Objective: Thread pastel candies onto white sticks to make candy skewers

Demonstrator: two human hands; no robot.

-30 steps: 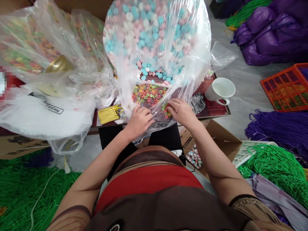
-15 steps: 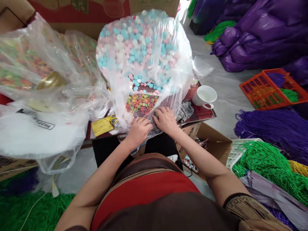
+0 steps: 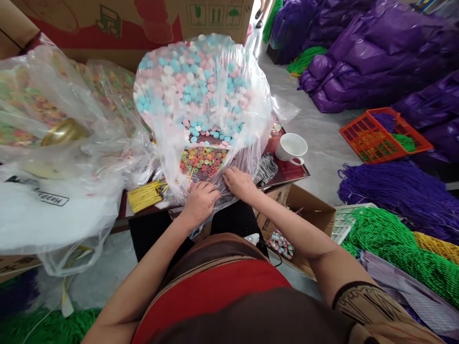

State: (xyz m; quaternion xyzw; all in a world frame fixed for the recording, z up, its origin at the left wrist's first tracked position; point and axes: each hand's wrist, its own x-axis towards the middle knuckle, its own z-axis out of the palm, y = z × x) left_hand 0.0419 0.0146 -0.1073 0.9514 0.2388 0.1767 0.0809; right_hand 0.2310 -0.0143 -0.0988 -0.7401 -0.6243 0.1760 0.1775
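A clear plastic bag (image 3: 168,138) full of pink, blue and white beads (image 3: 201,86) lies open towards me on the table. By its mouth is a patch of small multicoloured ring-shaped beads (image 3: 202,161). My left hand (image 3: 201,200) is closed at the bag's near edge, fingers bent down; whatever they hold is hidden. To its right, my right hand (image 3: 239,184) is closed with its fingertips gripping the crumpled film. The hands are a little apart. A bundle of yellow tassels (image 3: 145,196) lies left of my left hand, and a black-and-white striped bundle (image 3: 266,169) right of my right hand.
A white cup (image 3: 291,147) stands at the table's right corner. More bagged beads (image 3: 32,100) and a gold bowl (image 3: 64,131) are on the left. Below right sits an open cardboard box (image 3: 311,205). Beyond are an orange basket (image 3: 385,138) and purple cords (image 3: 394,198).
The view has shifted, so the bag and table sit further left and slightly lower. My right hand's fingers, spread more over the film before, are now more curled. My left hand keeps its place.
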